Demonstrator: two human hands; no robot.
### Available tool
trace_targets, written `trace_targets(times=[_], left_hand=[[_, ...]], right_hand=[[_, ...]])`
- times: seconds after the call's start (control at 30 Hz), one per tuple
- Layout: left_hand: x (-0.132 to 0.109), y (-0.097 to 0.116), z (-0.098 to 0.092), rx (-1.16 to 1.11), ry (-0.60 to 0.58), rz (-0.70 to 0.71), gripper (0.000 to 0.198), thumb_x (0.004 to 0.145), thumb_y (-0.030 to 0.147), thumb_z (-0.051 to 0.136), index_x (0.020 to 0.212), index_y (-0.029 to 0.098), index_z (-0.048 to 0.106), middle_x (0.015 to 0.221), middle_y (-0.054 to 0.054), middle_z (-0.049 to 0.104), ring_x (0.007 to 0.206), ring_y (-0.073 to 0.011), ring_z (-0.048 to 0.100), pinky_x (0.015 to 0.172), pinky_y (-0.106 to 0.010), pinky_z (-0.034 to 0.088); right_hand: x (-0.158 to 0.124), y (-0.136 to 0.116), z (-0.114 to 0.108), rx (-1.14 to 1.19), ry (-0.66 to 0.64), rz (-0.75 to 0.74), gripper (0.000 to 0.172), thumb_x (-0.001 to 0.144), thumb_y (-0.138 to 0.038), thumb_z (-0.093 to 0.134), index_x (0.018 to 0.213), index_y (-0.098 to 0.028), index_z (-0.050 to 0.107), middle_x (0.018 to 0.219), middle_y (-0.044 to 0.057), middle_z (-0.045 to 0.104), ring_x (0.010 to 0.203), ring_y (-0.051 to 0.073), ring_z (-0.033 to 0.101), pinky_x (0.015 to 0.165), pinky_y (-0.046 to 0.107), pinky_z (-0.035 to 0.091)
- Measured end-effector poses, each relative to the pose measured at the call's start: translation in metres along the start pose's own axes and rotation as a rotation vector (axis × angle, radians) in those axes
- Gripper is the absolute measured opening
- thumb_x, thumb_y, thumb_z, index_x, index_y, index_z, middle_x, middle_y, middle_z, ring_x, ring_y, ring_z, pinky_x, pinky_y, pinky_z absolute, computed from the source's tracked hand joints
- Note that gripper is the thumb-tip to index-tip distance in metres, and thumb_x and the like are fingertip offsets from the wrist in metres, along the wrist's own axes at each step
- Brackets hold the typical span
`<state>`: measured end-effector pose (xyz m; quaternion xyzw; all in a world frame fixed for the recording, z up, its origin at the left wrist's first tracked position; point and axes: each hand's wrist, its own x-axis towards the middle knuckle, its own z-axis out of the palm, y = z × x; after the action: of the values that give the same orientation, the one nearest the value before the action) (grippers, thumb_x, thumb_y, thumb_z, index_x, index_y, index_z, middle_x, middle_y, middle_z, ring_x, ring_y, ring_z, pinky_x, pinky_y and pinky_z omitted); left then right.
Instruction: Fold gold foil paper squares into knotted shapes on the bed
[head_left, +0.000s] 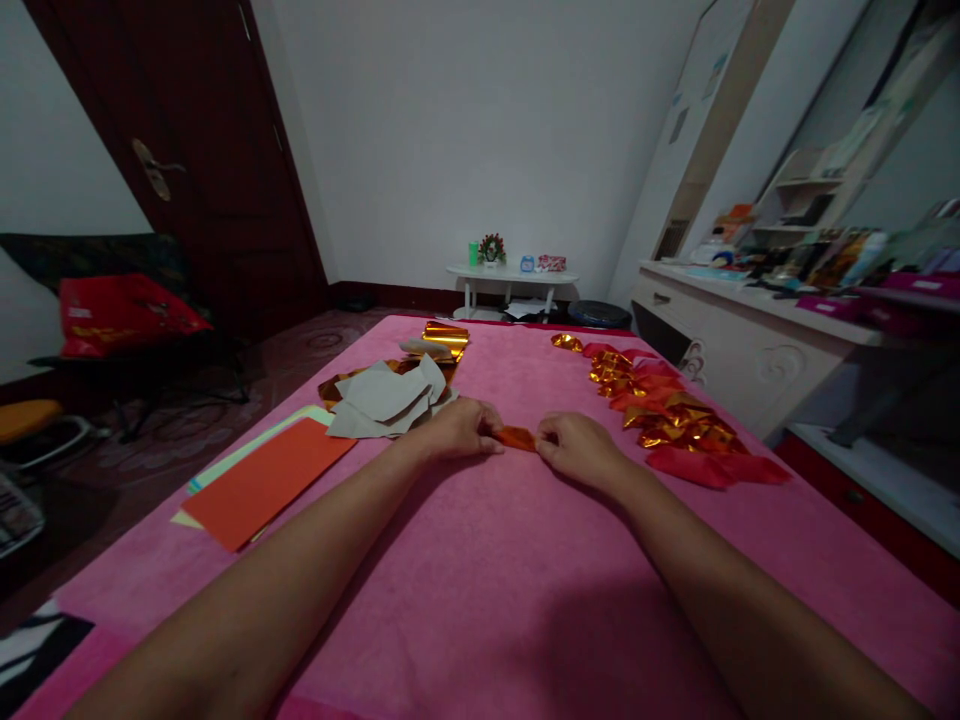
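A small folded piece of orange-gold foil paper [517,437] lies on the pink cloth [480,600] between my two hands. My left hand [459,428] pinches its left end with closed fingers. My right hand [576,447] pinches its right end the same way. Both forearms stretch forward across the cloth. To the right runs a row of several folded gold and red foil pieces [664,415]. To the left sits a heap of grey paper sheets [390,398], with gold foil sheets [445,337] behind it.
A stack of red and pale sheets [262,480] lies at the left edge of the cloth. A white dresser [757,335] with clutter stands on the right. A small white table [510,275] stands by the far wall. A dark door [187,150] and a chair with a red bag [124,310] are at left.
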<state>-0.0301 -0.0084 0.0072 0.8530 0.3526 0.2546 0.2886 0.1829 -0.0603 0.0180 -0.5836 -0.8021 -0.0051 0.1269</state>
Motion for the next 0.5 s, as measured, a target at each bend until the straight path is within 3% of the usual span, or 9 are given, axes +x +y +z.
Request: trace_targets(times=[0.1, 0.3, 0.5], left_hand=[[0.003, -0.004, 0.009, 0.096, 0.055, -0.059, 0.013, 0.070, 0.027, 0.065, 0.073, 0.015, 0.070, 0.070, -0.001, 0.065, 0.060, -0.0108, 0.054, 0.058, -0.021, 0.038], [0.007, -0.011, 0.018, 0.186, 0.127, -0.172, 0.028, 0.076, 0.040, 0.058, 0.065, 0.015, 0.067, 0.056, 0.002, 0.057, 0.051, -0.0093, 0.045, 0.050, -0.022, 0.029], [0.009, -0.009, 0.021, 0.183, 0.166, -0.204, 0.026, 0.069, 0.041, 0.067, 0.068, 0.015, 0.067, 0.063, 0.000, 0.063, 0.057, -0.0107, 0.050, 0.052, -0.022, 0.031]], right_hand=[[0.003, 0.003, 0.006, 0.088, 0.001, 0.089, 0.015, 0.075, -0.032, 0.056, 0.066, -0.020, 0.061, 0.070, 0.000, 0.065, 0.062, 0.013, 0.053, 0.052, 0.024, 0.025], [0.005, 0.002, 0.009, 0.202, -0.029, 0.246, 0.016, 0.075, -0.034, 0.057, 0.070, -0.020, 0.065, 0.070, 0.000, 0.065, 0.060, 0.012, 0.052, 0.051, 0.023, 0.026], [0.006, -0.003, 0.010, 0.196, 0.001, 0.352, 0.015, 0.075, -0.031, 0.055, 0.071, -0.022, 0.067, 0.073, 0.001, 0.066, 0.065, 0.014, 0.056, 0.051, 0.024, 0.026]])
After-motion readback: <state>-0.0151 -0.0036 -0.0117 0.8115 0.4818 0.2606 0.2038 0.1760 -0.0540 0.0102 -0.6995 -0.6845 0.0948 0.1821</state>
